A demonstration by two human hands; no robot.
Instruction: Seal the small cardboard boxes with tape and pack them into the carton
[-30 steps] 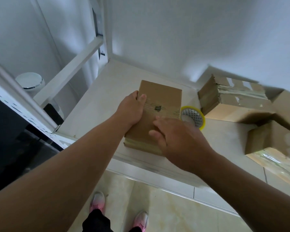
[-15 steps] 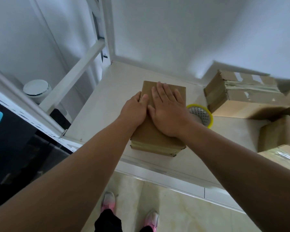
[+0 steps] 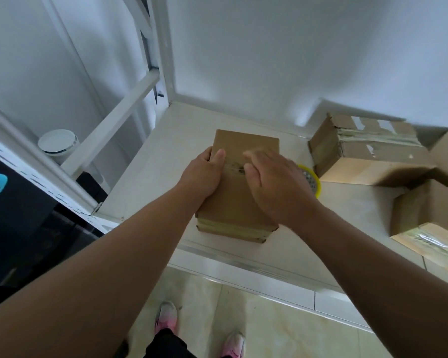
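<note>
A small brown cardboard box [image 3: 243,143] lies flat on the white shelf top [image 3: 150,171], with a strip of clear tape across its middle. My left hand [image 3: 204,174] grips the box's left edge, thumb on top near the tape. My right hand [image 3: 274,182] lies over the right half of the box, its fingers blurred and loosely bent above the tape seam. A yellow-rimmed tape roll [image 3: 312,182] sits just right of the box, mostly hidden behind my right hand.
A taped carton [image 3: 360,151] stands at the back right, with more cardboard boxes [image 3: 424,210] and a tape-wrapped one [image 3: 429,241] at the right edge. A white frame [image 3: 119,109] and round white lid [image 3: 57,142] are left. Tiled floor and pink shoes [image 3: 166,316] are below.
My right hand has drawn back toward me from lying flat with fingers stretched over the far part of the box top. My left hand has kept its grip on the left edge.
</note>
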